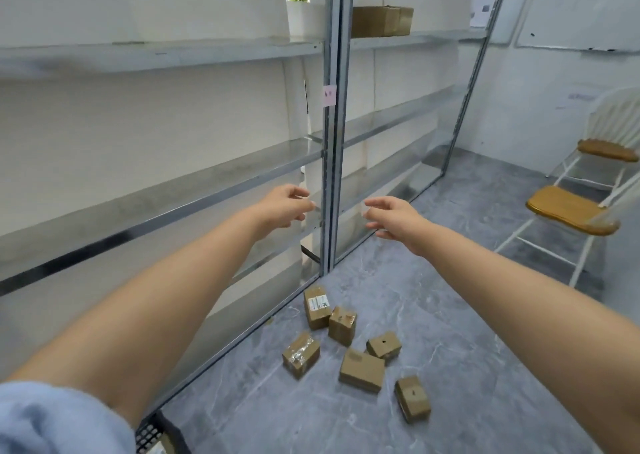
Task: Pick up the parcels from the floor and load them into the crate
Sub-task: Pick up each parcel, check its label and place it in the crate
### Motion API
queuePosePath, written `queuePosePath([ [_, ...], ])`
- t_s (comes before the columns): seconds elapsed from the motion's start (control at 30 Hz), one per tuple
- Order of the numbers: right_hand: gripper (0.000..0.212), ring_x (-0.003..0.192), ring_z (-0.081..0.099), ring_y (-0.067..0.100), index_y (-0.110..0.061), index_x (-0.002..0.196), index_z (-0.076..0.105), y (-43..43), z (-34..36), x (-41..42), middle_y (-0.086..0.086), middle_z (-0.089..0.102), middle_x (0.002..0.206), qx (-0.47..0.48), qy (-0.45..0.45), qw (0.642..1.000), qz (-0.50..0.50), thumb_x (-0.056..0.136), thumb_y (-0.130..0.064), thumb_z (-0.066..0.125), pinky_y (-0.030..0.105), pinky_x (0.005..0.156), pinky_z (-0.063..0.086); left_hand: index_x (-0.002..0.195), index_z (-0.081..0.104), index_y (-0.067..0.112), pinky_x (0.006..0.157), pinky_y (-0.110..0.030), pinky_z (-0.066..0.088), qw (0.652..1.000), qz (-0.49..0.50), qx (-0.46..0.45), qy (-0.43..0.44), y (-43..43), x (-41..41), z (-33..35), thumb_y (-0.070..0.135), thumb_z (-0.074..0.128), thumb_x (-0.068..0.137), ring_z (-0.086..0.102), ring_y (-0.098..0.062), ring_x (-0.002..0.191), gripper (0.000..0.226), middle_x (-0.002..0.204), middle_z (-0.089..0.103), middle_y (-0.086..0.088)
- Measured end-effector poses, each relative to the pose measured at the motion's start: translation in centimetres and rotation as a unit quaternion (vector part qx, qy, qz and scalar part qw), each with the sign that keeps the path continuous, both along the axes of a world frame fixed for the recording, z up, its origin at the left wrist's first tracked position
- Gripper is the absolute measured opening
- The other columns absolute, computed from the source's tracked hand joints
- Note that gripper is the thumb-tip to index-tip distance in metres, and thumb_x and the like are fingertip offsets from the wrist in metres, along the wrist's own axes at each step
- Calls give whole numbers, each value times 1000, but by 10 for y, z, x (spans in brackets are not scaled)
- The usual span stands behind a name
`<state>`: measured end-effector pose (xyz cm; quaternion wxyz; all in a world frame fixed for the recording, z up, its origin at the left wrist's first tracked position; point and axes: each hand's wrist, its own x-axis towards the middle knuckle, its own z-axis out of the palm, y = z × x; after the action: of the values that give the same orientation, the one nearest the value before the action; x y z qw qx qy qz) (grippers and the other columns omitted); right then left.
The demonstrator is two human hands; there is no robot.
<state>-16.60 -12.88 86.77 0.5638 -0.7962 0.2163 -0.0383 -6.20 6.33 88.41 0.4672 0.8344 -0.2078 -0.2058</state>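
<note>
Several small brown cardboard parcels lie scattered on the grey floor near the shelf foot: one with a white label [316, 307], one beside it [342, 325], a taped one [300, 354], a flat one [362, 370], one with a hole [383, 345] and the nearest one [412, 399]. Both my arms stretch forward at mid-height, well above the parcels. My left hand [284, 207] and my right hand [394, 219] are empty with fingers apart, facing each other. A black perforated corner, perhaps the crate [149, 436], peeks in at the bottom left.
Metal shelving [330, 142] runs along the left wall, with a cardboard box [381, 20] and a white pot [304, 17] on the upper shelf. Two white chairs with wooden seats [571, 209] stand at the right. Grey marble-pattern floor [450, 315] lies between.
</note>
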Motion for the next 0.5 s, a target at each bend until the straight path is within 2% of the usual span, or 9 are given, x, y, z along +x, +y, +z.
queuePosePath([
  [0.17, 40, 103, 56, 17, -12, 134, 48, -25, -29, 35, 6, 56, 122, -11, 49, 998, 48, 95, -19, 52, 24, 75, 45, 133, 44, 16, 91, -36, 46, 999, 2, 19, 29, -29, 17, -30, 30, 59, 91, 56, -20, 109, 47, 124, 53, -3],
  [0.3, 40, 107, 55, 17, -15, 133, 48, -32, -55, 84, 2, 54, 121, -14, 71, 993, 94, 94, -19, 53, 29, 85, 44, 133, 45, 16, 85, -33, 45, 998, 31, 27, 55, -41, 67, -62, 32, 63, 88, 57, -22, 111, 52, 130, 54, -5],
  [0.5, 41, 117, 53, 22, -13, 134, 48, -55, -106, 173, 6, 54, 129, -17, 131, 986, 104, 94, -19, 52, 29, 86, 46, 133, 45, 16, 84, -32, 42, 992, 30, 45, 113, -54, 148, -110, 31, 63, 88, 56, -22, 112, 51, 131, 54, -4],
])
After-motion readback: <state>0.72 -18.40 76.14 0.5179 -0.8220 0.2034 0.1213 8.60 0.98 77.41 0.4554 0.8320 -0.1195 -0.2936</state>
